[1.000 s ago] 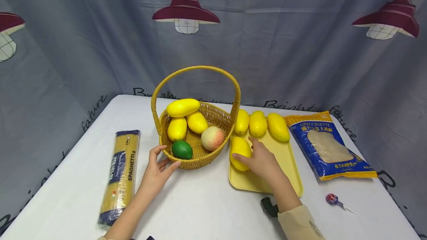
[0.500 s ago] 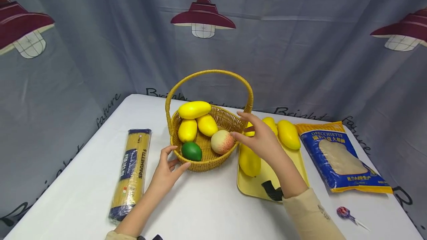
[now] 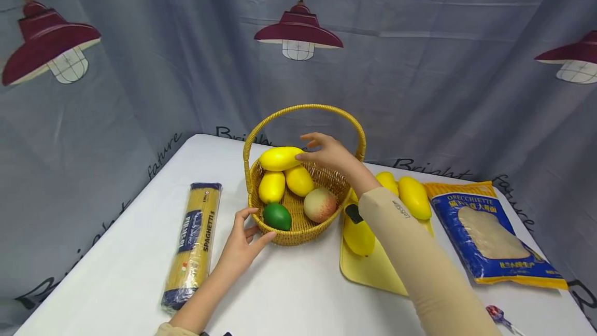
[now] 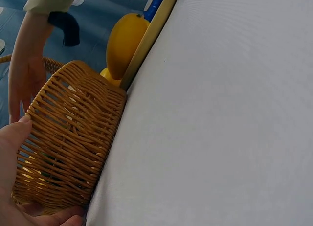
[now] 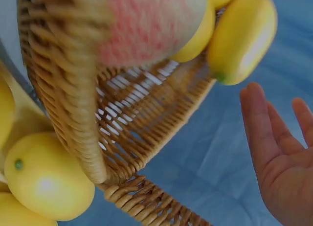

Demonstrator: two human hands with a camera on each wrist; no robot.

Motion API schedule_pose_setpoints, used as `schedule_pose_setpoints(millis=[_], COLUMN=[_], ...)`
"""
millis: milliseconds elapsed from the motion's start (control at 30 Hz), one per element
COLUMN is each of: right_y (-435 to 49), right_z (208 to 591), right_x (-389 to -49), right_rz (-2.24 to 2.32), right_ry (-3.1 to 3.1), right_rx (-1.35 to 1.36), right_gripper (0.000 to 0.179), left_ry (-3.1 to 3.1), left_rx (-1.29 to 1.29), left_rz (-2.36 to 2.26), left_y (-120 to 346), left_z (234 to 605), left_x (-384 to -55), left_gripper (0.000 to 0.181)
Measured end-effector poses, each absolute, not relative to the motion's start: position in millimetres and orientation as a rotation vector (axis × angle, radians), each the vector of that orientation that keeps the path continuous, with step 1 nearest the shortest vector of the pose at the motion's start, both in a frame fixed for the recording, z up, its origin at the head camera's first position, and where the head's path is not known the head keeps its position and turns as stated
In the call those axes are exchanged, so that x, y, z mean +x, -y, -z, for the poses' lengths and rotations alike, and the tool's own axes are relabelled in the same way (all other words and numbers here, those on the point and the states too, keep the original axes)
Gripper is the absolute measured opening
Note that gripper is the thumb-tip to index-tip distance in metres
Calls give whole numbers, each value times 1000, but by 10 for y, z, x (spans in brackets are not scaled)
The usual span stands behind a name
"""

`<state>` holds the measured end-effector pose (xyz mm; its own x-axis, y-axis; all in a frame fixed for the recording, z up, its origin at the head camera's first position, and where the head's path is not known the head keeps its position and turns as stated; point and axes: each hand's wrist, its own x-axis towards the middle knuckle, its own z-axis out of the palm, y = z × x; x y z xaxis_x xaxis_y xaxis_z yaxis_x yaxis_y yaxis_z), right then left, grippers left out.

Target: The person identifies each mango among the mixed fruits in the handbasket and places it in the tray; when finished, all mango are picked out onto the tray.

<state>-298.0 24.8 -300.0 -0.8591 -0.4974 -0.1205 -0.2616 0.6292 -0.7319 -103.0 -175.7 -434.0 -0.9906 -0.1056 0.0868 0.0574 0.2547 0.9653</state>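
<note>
My left hand (image 3: pixel 242 245) grips the near left wall of a wicker basket (image 3: pixel 291 237), thumb at the front and index finger on the rim. The left wrist view shows its thumb at the rim and other fingers lower on the weave. Inside lie several yellow mangoes, a green fruit (image 3: pixel 277 217) and a peach (image 3: pixel 320 205). My right hand (image 3: pixel 328 154) reaches under the arched handle (image 3: pixel 305 107), fingers extended and holding nothing. Its thumb tip overlaps the right end of the top mango (image 3: pixel 281 158); in the right wrist view the fingertips are just beyond a mango (image 5: pixel 242 37).
Right of the basket, a yellow tray (image 3: pixel 373 274) bears several mangoes, partly hidden by my right sleeve (image 3: pixel 410 253). Farther right lie an orecchiette bag (image 3: pixel 494 235) and a lollipop (image 3: pixel 495 312). A spaghetti pack (image 3: pixel 193 242) lies on the left. A grey curtain (image 3: pixel 186 66) hangs behind.
My right hand has left the mango on the tray and moved left and away, over the basket, without carrying anything. My left hand stays on the basket. The head view has shifted.
</note>
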Motion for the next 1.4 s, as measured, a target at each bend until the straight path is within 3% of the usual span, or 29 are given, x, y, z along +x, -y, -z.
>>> schedule_pose_setpoints(millis=[267, 633, 1167, 1400], right_y=[-63, -8, 85, 96], right_z=[3105, 3260, 3320, 3269], right_x=[-3203, -3317, -3260, -3217], right_rz=[891, 1004, 1018, 977], right_ry=[-2565, -2418, -2398, -2437], right_rx=[-659, -704, -734, -745], right_gripper=[62, 64, 52, 57], left_ry=[2372, 2388, 2406, 2401], left_rx=[46, 38, 42, 47], left_rz=[1831, 1804, 1792, 1773], left_y=[1754, 1747, 1740, 1752], left_z=[4358, 4369, 4368, 4325], left_x=[-1032, -1012, -983, -985], left_gripper=[67, 67, 67, 67])
